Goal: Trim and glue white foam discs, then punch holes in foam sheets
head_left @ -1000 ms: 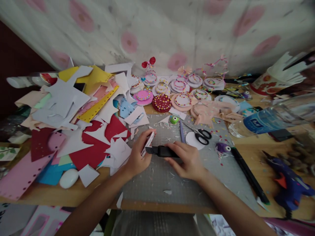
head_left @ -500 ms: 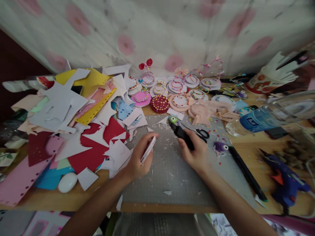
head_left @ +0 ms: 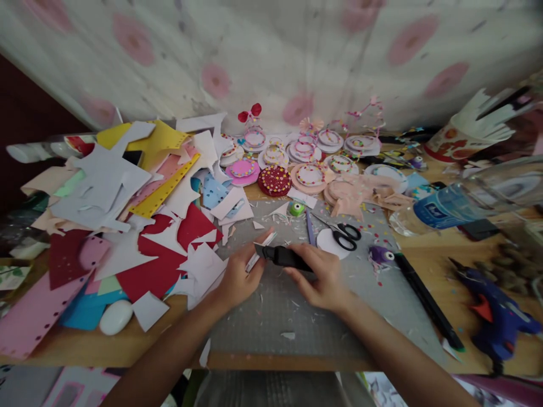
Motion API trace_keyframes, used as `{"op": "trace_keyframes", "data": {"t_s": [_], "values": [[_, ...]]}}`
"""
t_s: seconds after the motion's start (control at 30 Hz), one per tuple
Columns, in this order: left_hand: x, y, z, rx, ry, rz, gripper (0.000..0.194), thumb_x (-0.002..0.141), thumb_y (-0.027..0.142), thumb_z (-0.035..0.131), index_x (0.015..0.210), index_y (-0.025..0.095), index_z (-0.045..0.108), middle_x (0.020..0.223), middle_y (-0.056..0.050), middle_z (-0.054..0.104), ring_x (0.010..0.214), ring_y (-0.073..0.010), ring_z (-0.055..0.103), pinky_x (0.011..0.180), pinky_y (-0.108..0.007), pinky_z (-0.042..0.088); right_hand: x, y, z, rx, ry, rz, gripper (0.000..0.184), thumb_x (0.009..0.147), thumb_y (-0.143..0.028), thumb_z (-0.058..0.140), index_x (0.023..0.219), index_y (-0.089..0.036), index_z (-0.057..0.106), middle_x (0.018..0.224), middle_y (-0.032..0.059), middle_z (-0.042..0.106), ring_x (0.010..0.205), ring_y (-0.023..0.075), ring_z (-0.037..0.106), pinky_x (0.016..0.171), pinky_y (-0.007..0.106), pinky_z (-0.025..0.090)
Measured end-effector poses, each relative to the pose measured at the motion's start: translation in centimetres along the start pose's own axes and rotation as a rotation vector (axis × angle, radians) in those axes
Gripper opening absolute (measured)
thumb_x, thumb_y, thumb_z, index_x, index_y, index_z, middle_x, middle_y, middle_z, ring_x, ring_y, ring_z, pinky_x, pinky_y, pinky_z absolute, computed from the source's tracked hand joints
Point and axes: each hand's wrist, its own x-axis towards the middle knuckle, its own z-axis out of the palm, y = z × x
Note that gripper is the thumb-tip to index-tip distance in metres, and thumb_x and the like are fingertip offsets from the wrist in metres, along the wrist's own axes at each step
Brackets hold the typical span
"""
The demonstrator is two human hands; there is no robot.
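Note:
My left hand is closed on a small white paper disc, held on edge above the grey cutting mat. My right hand grips a black tool, its tip touching the disc's rim. Both hands hover over the middle of the mat. Scissors with black handles, a white paper circle and a small green punch lie just beyond my right hand.
A heap of coloured paper scraps covers the table's left half. Decorated paper discs line the back. A purple punch, a black pen, a blue glue gun, a plastic bottle and a paper cup sit right.
My right hand has brought the black tool back from near the scissors to the disc in my left hand. The left hand has stayed almost in place.

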Motion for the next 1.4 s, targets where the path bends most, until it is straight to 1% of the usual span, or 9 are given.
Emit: {"op": "trace_keyframes", "data": {"t_s": [0.23,0.53,0.73,0.83,0.93,1.03,1.1,1.23,1.4], "values": [[0.0,-0.2,-0.2,0.079,0.120,-0.029,0.040,0.090,0.018,0.050,0.129,0.017,0.058,0.129,-0.009,0.064,0.119,-0.0238,0.060,0.101,-0.035,0.047,0.2,0.1,-0.1,-0.066,0.021,-0.013,0.026,0.090,-0.034,0.053,0.109,-0.017,0.055,0.085,0.0082,0.068,0.072,0.0196,0.065,0.061,0.028,0.049],[0.0,-0.2,-0.1,0.120,0.177,0.003,0.039,0.089,0.016,0.053,0.127,0.016,0.061,0.124,-0.008,0.067,0.113,-0.0229,0.064,0.100,-0.032,0.049,0.2,-0.3,0.1,-0.119,0.054,0.035,0.026,0.091,-0.034,0.052,0.107,-0.014,0.058,0.086,0.0095,0.070,0.073,0.0206,0.067,0.061,0.028,0.049],[-0.5,0.7,-0.2,0.066,0.202,0.042,0.040,0.088,0.014,0.057,0.128,0.017,0.060,0.126,-0.010,0.066,0.112,-0.0237,0.065,0.097,-0.031,0.049,0.6,1.2,-0.3,-0.121,0.256,0.361,0.027,0.090,-0.038,0.051,0.102,-0.017,0.061,0.074,0.0052,0.067,0.060,0.0189,0.062,0.054,0.028,0.044],[-0.7,1.1,-0.3,-0.016,0.158,-0.030,0.038,0.088,0.016,0.058,0.125,0.018,0.063,0.124,-0.008,0.067,0.111,-0.0241,0.065,0.096,-0.030,0.049,0.9,1.4,-0.6,0.006,0.242,0.418,0.026,0.089,-0.041,0.051,0.101,-0.018,0.059,0.066,0.0014,0.060,0.056,0.0162,0.055,0.051,0.027,0.040],[-0.4,1.4,-0.4,-0.226,0.121,-0.216,0.032,0.086,0.024,0.062,0.117,0.018,0.069,0.119,-0.008,0.070,0.112,-0.0268,0.064,0.098,-0.032,0.048,1.2,1.0,-0.4,0.328,0.151,0.500,0.025,0.089,-0.040,0.053,0.106,-0.022,0.052,0.065,-0.0037,0.052,0.054,0.0127,0.048,0.049,0.024,0.038],[0.1,1.6,-0.4,-0.653,0.121,-0.516,0.041,0.080,0.035,0.069,0.115,0.014,0.069,0.112,-0.012,0.072,0.112,-0.0332,0.063,0.097,-0.040,0.049,1.5,0.6,-0.3,0.733,0.115,0.597,0.030,0.084,-0.037,0.061,0.106,-0.025,0.045,0.078,-0.0048,0.050,0.054,0.0092,0.046,0.048,0.023,0.040],[0.6,1.8,-0.6,-0.961,0.095,-0.645,0.052,0.074,0.035,0.072,0.120,0.012,0.065,0.108,-0.014,0.073,0.112,-0.0361,0.062,0.096,-0.045,0.049,1.7,0.4,-0.4,0.913,0.085,0.625,0.030,0.083,-0.038,0.061,0.106,-0.026,0.045,0.089,-0.0025,0.052,0.057,0.0089,0.050,0.050,0.024,0.044],[1.2,2.1,-1.3,-1.352,0.029,-0.673,0.058,0.075,0.022,0.062,0.132,0.017,0.054,0.114,-0.014,0.070,0.113,-0.0343,0.061,0.097,-0.053,0.047,1.9,0.1,-0.7,0.968,-0.002,0.668,0.043,0.087,-0.045,0.055,0.123,-0.027,0.043,0.098,0.0036,0.057,0.068,0.0141,0.059,0.048,0.025,0.049],[1.2,2.1,-2.1,-1.497,-0.093,-0.664,0.052,0.073,0.020,0.056,0.124,0.012,0.058,0.111,-0.018,0.069,0.101,-0.0318,0.066,0.089,-0.050,0.051,2.2,-0.1,-0.5,0.953,0.036,0.746,0.056,0.085,-0.044,0.057,0.132,-0.026,0.034,0.082,-0.0015,0.061,0.043,0.0071,0.047,0.032,0.018,0.030]]}}
